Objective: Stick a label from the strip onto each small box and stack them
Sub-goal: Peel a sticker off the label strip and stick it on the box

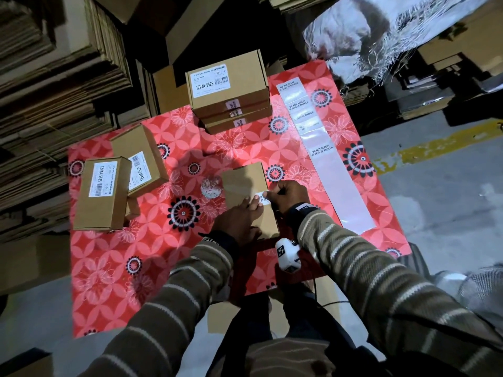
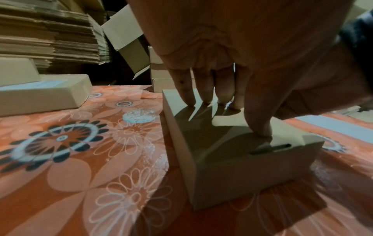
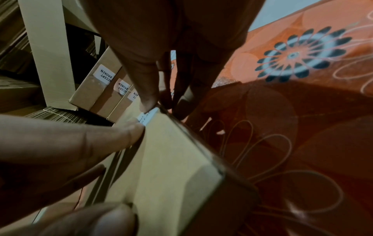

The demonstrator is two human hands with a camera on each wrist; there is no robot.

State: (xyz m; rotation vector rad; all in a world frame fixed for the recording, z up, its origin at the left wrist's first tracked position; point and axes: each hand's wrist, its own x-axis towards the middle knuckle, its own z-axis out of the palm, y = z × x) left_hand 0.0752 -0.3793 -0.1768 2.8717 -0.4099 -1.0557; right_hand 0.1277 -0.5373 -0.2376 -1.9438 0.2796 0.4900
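A plain small brown box (image 1: 245, 186) (image 2: 232, 167) (image 3: 171, 159) lies mid-mat. My left hand (image 1: 239, 219) (image 2: 236, 119) presses down on its top with straight fingers. My right hand (image 1: 283, 194) (image 3: 161, 105) pinches a white seal label (image 1: 262, 198) (image 3: 148, 117) at the box's right edge, thumb on top and fingers down the side. The label strip (image 1: 326, 153) stretches along the mat's right side, several labels left at its far end. A stack of three sealed boxes (image 1: 228, 93) (image 3: 105, 89) stands at the back.
Two more boxes with printed stickers (image 1: 104, 191) (image 1: 141, 156) lie on the left of the red floral mat (image 1: 136, 268). Piles of flattened cardboard (image 1: 54, 77) rise on the left and behind. Crumpled plastic sheet (image 1: 381, 36) sits at the back right.
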